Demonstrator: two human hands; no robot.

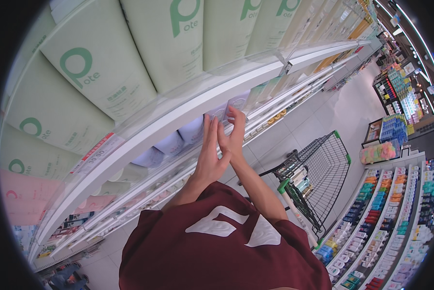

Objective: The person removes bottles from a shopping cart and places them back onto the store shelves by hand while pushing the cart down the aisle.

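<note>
My left hand reaches up to a shelf of lilac bottles, its fingers straight and close together and its thumb apart. Right beside it, overlapping at the wrist, is my right hand, with fingers spread and bent. The fingertips of both hands are at the front of a lilac bottle; whether they press on it is hard to tell. Another lilac bottle stands just beyond my right fingertips. To the left, rounded lilac bottles stand in a row, partly hidden by the white shelf edge above.
Large pale green bottles fill the shelf above, behind a clear lip with a price tag. A wire shopping cart with some goods in it stands at my right. Stocked shelves line the aisle's other side. Someone's legs show at lower left.
</note>
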